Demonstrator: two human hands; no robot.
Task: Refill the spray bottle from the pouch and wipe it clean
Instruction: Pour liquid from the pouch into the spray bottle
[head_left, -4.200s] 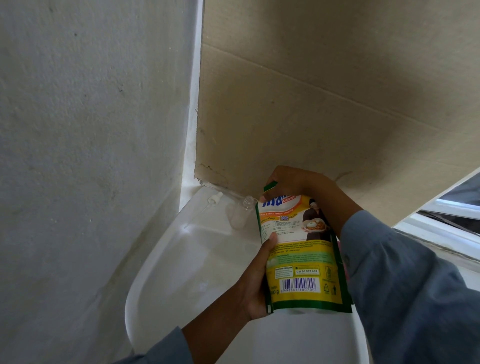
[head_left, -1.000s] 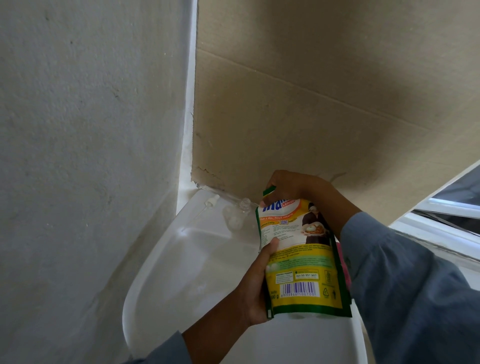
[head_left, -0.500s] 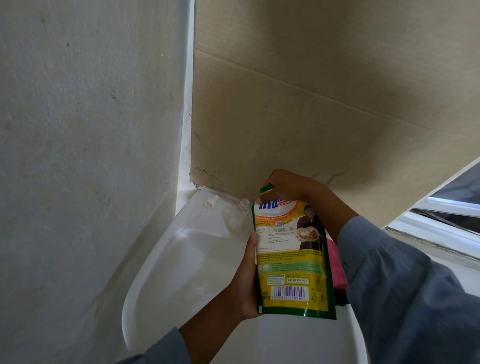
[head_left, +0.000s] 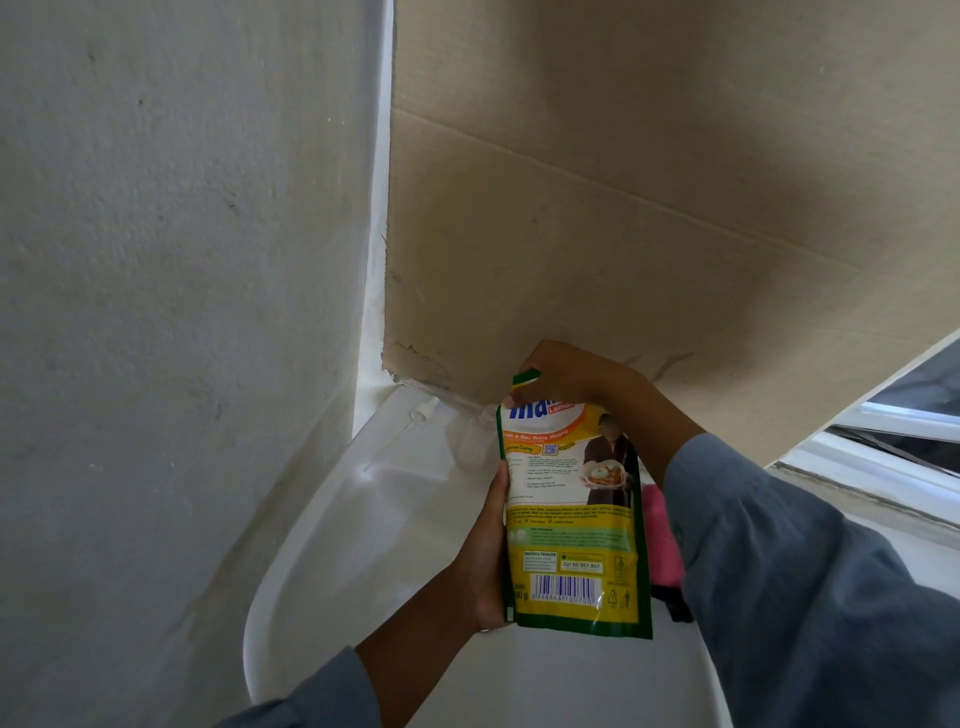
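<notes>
Above a white basin set into the corner between a rough grey wall and a sheet of brown cardboard: one refill pouch, yellow and green, held upright with its printed back, barcode and small text toward the camera.

Left hand: grips the pouch along its lower left edge, thumb laid up the near side; the remaining fingers are curled behind the pouch and hidden.

Right hand: reaches over the top of the pouch, fingers pinching the green corner tab at its upper left; how the fingertips lie behind the tab cannot be told. Blue-grey sleeve covers the forearm.

Spray bottle: small, clear, standing uncapped on the far rim of the basin, just left of the pouch's top edge and partly hidden by it.

Spray head: clear, with its thin dip tube, lying on the basin rim to the left of the bottle, apart from it.

Pink item: partly visible behind the pouch's right side; a dark object sits just below it. Neither can be identified.

Window frame: white, at far right.
</notes>
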